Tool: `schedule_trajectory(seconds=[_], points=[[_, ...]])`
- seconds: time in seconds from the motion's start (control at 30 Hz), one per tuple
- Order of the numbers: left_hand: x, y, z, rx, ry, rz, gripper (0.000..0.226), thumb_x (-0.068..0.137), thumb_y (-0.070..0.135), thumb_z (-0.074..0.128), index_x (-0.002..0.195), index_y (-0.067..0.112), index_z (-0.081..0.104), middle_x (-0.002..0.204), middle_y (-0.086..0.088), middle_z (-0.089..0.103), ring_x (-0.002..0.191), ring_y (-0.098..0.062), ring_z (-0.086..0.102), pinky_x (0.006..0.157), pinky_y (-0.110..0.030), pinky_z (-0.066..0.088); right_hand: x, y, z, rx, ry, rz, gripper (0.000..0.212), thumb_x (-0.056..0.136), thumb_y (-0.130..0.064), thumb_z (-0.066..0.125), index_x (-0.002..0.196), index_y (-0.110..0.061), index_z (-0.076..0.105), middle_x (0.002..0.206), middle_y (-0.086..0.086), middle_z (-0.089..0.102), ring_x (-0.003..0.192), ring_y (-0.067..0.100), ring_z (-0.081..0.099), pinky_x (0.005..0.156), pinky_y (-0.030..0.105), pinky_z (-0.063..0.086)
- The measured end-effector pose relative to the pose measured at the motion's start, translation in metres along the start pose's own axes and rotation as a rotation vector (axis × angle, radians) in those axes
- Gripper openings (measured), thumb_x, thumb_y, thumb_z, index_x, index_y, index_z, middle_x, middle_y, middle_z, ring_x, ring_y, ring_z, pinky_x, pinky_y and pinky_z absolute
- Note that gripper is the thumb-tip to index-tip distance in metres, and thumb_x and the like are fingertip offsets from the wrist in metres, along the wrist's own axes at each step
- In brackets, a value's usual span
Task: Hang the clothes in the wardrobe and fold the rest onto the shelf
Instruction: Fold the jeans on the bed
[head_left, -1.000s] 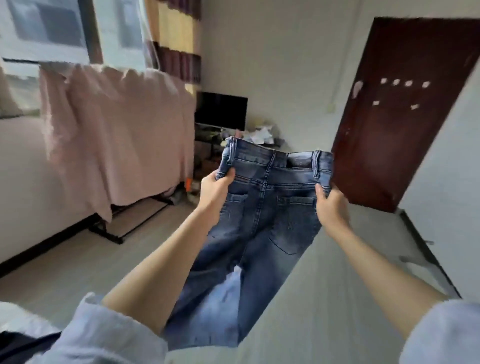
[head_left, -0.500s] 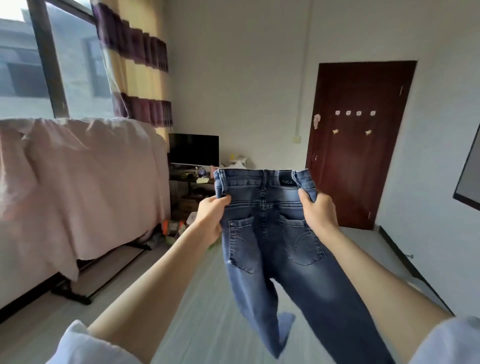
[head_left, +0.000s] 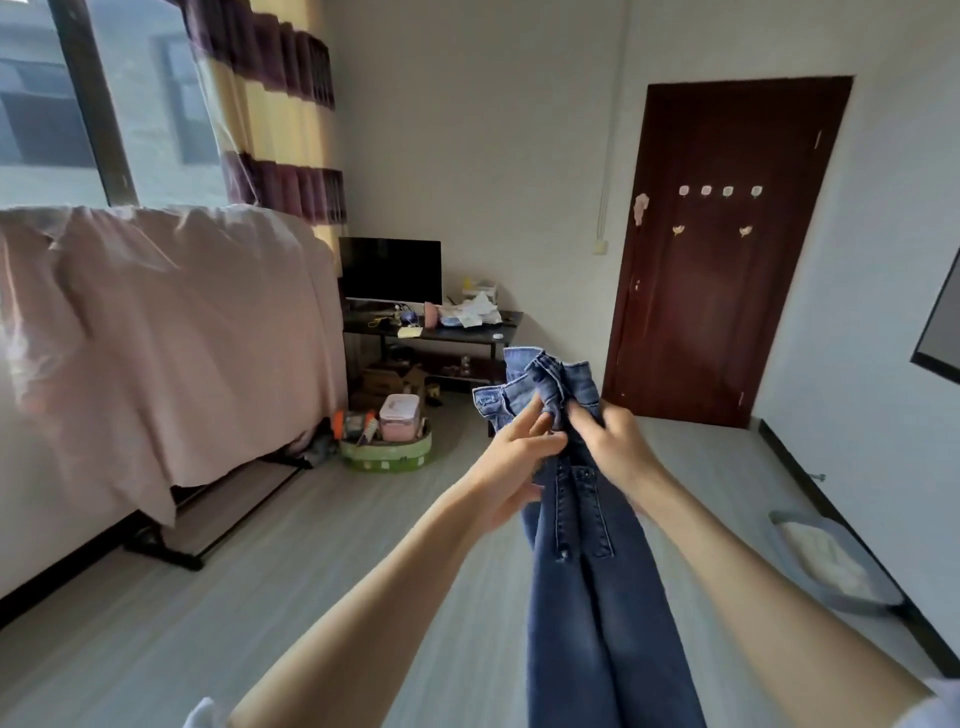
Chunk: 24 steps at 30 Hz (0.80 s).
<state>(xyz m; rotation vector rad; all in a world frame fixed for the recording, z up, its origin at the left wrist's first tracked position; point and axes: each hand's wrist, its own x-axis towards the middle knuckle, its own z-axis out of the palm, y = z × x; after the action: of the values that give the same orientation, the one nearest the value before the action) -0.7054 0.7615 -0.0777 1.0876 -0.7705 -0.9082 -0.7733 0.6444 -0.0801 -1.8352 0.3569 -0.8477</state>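
A pair of blue jeans (head_left: 587, 561) hangs in front of me, folded lengthwise so the two legs lie side by side and trail down toward me. The waistband is bunched at the top. My right hand (head_left: 613, 447) grips the bunched waistband from the right. My left hand (head_left: 511, 462) sits against the left side of the jeans just below the waist, its fingers stretched toward the right hand and touching the denim. No wardrobe or shelf is in view.
A pink sheet (head_left: 156, 332) is draped over a black drying rack at the left. A desk with a monitor (head_left: 389, 270) stands at the back wall, a green basket (head_left: 387, 454) on the floor before it. A dark brown door (head_left: 727, 249) is shut at right.
My hands have come together, folding the spread-out waistband in half so the two legs now hang side by side. The view has tilted slightly down.
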Motion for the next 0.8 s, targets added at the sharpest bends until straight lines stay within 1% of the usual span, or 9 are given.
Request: schedule_trajectory(seconds=[0.07,0.17,0.27,0.33,0.4,0.5,0.6,0.7,0.8], points=[[-0.008,-0.009,0.004,0.016,-0.071,-0.027,0.069,0.095,-0.005,0.038,0.147,0.038,0.020,0.133,0.028,0.047,0.118,-0.006,0.054,0.090,-0.047,0.047,-0.003,0.002,-0.004,0.129,-0.059,0.084,0.023,0.096,-0.025,0.049,0.096,-0.012,0.068,0.096,0.007,0.071,0.095,0.019,0.066,0.087,0.032,0.050],[-0.018,-0.016,0.008,0.216,-0.064,-0.028,0.071,0.094,-0.002,0.039,0.147,0.040,0.017,0.153,0.021,0.019,0.140,-0.012,0.026,0.107,-0.054,0.033,-0.009,0.000,-0.005,0.317,-0.196,0.139,0.037,0.085,-0.041,0.059,0.106,-0.011,0.066,0.108,0.010,0.069,0.108,0.024,0.062,0.096,0.038,0.045],[-0.026,-0.023,0.006,0.495,-0.036,0.057,0.067,0.095,-0.002,0.041,0.149,0.030,0.017,0.156,0.016,0.003,0.144,-0.007,0.008,0.115,-0.037,0.024,-0.012,-0.002,0.003,0.324,-0.187,0.160,0.036,0.072,-0.041,0.073,0.096,-0.015,0.067,0.093,0.002,0.070,0.101,0.022,0.063,0.098,0.040,0.044],[-0.035,-0.022,0.000,0.594,-0.051,0.122,0.061,0.095,-0.003,0.042,0.147,0.023,0.025,0.153,0.014,0.008,0.142,-0.001,0.005,0.111,-0.020,0.020,-0.010,-0.003,0.012,0.317,-0.054,0.181,0.020,0.078,-0.032,0.072,0.088,-0.015,0.068,0.090,0.004,0.070,0.098,0.024,0.063,0.100,0.046,0.044],[-0.045,-0.020,-0.010,0.679,-0.046,0.190,0.048,0.094,0.002,0.048,0.138,0.020,0.045,0.148,0.012,0.026,0.137,0.000,0.020,0.105,-0.015,0.028,-0.006,-0.003,0.017,0.362,0.078,0.246,0.020,0.086,-0.026,0.066,0.096,-0.009,0.066,0.104,0.012,0.068,0.104,0.030,0.062,0.100,0.051,0.044],[-0.064,-0.018,-0.043,0.937,0.414,0.481,0.026,0.085,0.009,0.065,0.110,0.012,0.069,0.119,0.001,0.062,0.113,-0.013,0.053,0.095,-0.034,0.045,-0.009,-0.005,0.026,0.413,0.073,0.286,0.022,0.088,-0.022,0.063,0.099,-0.003,0.065,0.106,0.019,0.068,0.105,0.037,0.062,0.098,0.053,0.045],[-0.075,-0.013,-0.094,1.004,0.847,0.491,0.074,0.069,0.020,0.081,0.135,0.020,0.047,0.127,0.002,0.045,0.121,-0.015,0.036,0.104,-0.034,0.031,-0.016,-0.010,0.035,0.335,-0.030,0.238,0.029,0.084,-0.026,0.066,0.093,0.002,0.067,0.100,0.021,0.069,0.102,0.040,0.063,0.097,0.053,0.046],[-0.076,-0.006,-0.126,0.490,0.552,0.185,0.116,0.065,0.012,0.084,0.150,0.025,0.005,0.138,0.007,0.042,0.126,-0.008,0.042,0.104,-0.029,0.035,-0.017,-0.019,0.043,0.316,-0.068,0.195,0.053,0.072,-0.036,0.071,0.093,0.011,0.062,0.096,0.026,0.068,0.098,0.044,0.062,0.094,0.058,0.046],[-0.065,-0.006,-0.130,0.397,0.329,0.078,0.065,0.071,0.001,0.077,0.127,0.021,0.050,0.107,0.012,0.066,0.105,-0.009,0.061,0.078,-0.015,0.049,-0.010,-0.027,0.046,0.304,-0.104,0.137,0.039,0.071,-0.036,0.071,0.083,0.002,0.067,0.091,0.023,0.068,0.096,0.046,0.062,0.092,0.059,0.046]])
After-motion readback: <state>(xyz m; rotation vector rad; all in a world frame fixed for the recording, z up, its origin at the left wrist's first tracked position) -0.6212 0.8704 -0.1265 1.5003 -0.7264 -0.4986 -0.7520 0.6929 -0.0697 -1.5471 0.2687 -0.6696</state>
